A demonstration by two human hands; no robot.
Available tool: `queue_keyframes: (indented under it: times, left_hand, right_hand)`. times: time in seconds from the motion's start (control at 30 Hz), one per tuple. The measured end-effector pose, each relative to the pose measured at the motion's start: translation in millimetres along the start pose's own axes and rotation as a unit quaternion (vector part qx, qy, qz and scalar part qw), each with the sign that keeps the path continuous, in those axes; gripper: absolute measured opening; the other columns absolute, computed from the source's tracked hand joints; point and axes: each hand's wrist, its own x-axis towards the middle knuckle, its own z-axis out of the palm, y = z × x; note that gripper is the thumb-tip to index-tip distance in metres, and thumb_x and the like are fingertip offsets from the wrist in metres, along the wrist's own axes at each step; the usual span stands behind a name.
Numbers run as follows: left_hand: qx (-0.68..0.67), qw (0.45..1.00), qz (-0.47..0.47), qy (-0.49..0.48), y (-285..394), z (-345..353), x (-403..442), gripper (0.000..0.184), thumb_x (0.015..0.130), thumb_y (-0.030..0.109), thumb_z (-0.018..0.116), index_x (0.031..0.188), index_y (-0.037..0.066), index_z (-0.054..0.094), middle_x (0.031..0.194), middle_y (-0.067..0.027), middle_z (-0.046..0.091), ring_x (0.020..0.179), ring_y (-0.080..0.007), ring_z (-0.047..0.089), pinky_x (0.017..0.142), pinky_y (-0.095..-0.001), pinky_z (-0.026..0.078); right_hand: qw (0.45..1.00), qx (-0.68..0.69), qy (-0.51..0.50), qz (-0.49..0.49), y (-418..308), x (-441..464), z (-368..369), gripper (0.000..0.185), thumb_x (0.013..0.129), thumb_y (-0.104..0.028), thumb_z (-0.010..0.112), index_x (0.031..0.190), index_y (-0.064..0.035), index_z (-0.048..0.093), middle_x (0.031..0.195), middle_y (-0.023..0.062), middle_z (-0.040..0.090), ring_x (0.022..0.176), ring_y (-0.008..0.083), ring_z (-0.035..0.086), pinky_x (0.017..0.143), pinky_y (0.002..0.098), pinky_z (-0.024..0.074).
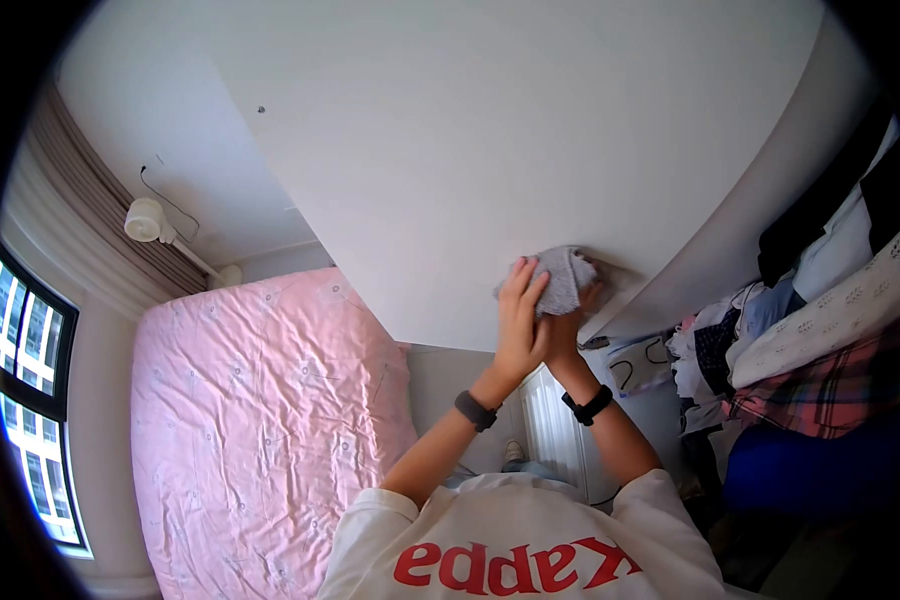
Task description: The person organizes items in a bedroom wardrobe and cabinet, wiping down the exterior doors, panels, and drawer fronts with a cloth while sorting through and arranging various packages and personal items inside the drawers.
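Note:
Both my hands are close together at a grey cloth (564, 280), which lies against the lower part of a large white panel (490, 130). My left hand (520, 310) has its fingers pressed over the cloth's left side. On the right side, my right hand (572, 325) is partly hidden by the cloth, with its fingers around the cloth's lower right edge. A black band is on each wrist.
A bed with a pink cover (270, 430) stands at the left, with a white fan (145, 220) behind it and a window (32, 380) beyond. Hanging and piled clothes (810, 340) fill the right side. A white ribbed object (553, 420) is below my hands.

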Motion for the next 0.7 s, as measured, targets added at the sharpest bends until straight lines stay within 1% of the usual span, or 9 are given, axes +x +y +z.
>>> queue_keyframes:
  times: [0.07, 0.13, 0.2, 0.3, 0.4, 0.43, 0.57, 0.63, 0.7]
  left_hand:
    - [0.015, 0.996, -0.053, 0.069, -9, -10, -10, 0.055, 0.07, -0.009, 0.043, 0.124, 0.001, 0.039, 0.132, -0.0198, 0.032, 0.123, -0.0379, 0.031, 0.103, -0.0435, 0.023]
    - [0.062, 0.983, -0.105, 0.135, -14, -28, -11, 0.046, 0.076, -0.006, 0.045, 0.122, 0.0, 0.04, 0.128, -0.0187, 0.033, 0.119, -0.0321, 0.035, 0.098, -0.0382, 0.03]
    - [0.064, 0.966, -0.175, 0.181, -24, -47, -11, 0.042, 0.08, -0.002, 0.047, 0.121, 0.0, 0.041, 0.126, -0.0186, 0.035, 0.118, -0.0285, 0.037, 0.096, -0.0356, 0.032]
    - [0.018, 0.939, -0.249, 0.236, -47, -74, -12, 0.041, 0.079, 0.003, 0.052, 0.119, -0.002, 0.044, 0.11, -0.0159, 0.044, 0.105, -0.0273, 0.045, 0.092, -0.0336, 0.036]
    - [-0.009, 0.924, -0.317, 0.215, -84, -98, -28, 0.039, 0.08, 0.007, 0.053, 0.117, -0.004, 0.045, 0.108, -0.016, 0.046, 0.102, -0.0262, 0.047, 0.09, -0.0324, 0.037]
    - [0.056, 0.93, -0.312, 0.185, -84, -104, -29, 0.039, 0.079, 0.007, 0.053, 0.116, -0.005, 0.046, 0.108, -0.017, 0.047, 0.101, -0.0274, 0.047, 0.089, -0.0339, 0.038]
    - [0.105, 0.925, -0.327, 0.163, -93, -100, -45, 0.038, 0.077, 0.004, 0.052, 0.114, -0.004, 0.048, 0.109, -0.0178, 0.046, 0.103, -0.0306, 0.047, 0.089, -0.0349, 0.038]
    - [0.124, 0.921, -0.337, 0.151, -82, -93, -50, 0.038, 0.075, 0.0, 0.052, 0.113, -0.004, 0.049, 0.11, -0.017, 0.045, 0.103, -0.03, 0.046, 0.089, -0.0346, 0.038]
    - [0.113, 0.949, -0.269, 0.12, -75, -84, -55, 0.038, 0.073, -0.004, 0.05, 0.111, -0.003, 0.05, 0.111, -0.0157, 0.045, 0.103, -0.0282, 0.046, 0.088, -0.0342, 0.039]
  right_hand:
    - [0.999, 0.011, 0.014, -0.047, -25, 6, 7, 0.057, 0.083, -0.035, 0.047, 0.13, -0.0053, 0.037, 0.14, 0.0155, 0.023, 0.131, 0.0407, 0.01, 0.098, 0.0654, 0.0067]
    - [0.993, 0.037, -0.008, -0.11, -41, 10, 19, 0.049, 0.081, -0.029, 0.052, 0.124, -0.0081, 0.045, 0.135, 0.0152, 0.034, 0.131, 0.0383, 0.018, 0.096, 0.0652, 0.0112]
    - [0.99, 0.063, -0.03, -0.122, -65, 16, 24, 0.048, 0.08, -0.025, 0.053, 0.124, -0.0085, 0.045, 0.136, 0.0111, 0.035, 0.131, 0.031, 0.022, 0.098, 0.059, 0.016]
    - [0.978, 0.113, -0.056, -0.164, -90, 25, 31, 0.047, 0.08, -0.02, 0.052, 0.125, -0.0081, 0.043, 0.141, 0.0105, 0.028, 0.132, 0.0295, 0.019, 0.099, 0.0574, 0.0145]
    - [0.973, 0.104, -0.097, -0.183, -99, 23, 44, 0.048, 0.077, -0.015, 0.054, 0.124, -0.0085, 0.044, 0.142, 0.0043, 0.029, 0.132, 0.0225, 0.021, 0.099, 0.0497, 0.02]
    - [0.971, 0.09, -0.099, -0.197, -97, 19, 52, 0.051, 0.075, -0.01, 0.055, 0.125, -0.0097, 0.044, 0.142, 0.0024, 0.028, 0.132, 0.02, 0.021, 0.098, 0.0438, 0.0231]
    - [0.963, 0.08, -0.09, -0.243, -80, -1, 67, 0.042, 0.08, -0.006, 0.045, 0.122, -0.0117, 0.049, 0.139, -0.0022, 0.034, 0.13, 0.0097, 0.027, 0.091, 0.0302, 0.0316]
    - [0.957, 0.072, -0.126, -0.251, -61, -8, 66, 0.042, 0.077, -0.004, 0.048, 0.119, -0.0107, 0.05, 0.137, 0.0, 0.037, 0.129, 0.0133, 0.029, 0.089, 0.0337, 0.0339]
    - [0.955, 0.062, -0.137, -0.257, -36, -16, 62, 0.041, 0.075, -0.004, 0.049, 0.116, -0.0119, 0.052, 0.132, 0.0009, 0.042, 0.127, 0.0147, 0.033, 0.087, 0.0355, 0.037]
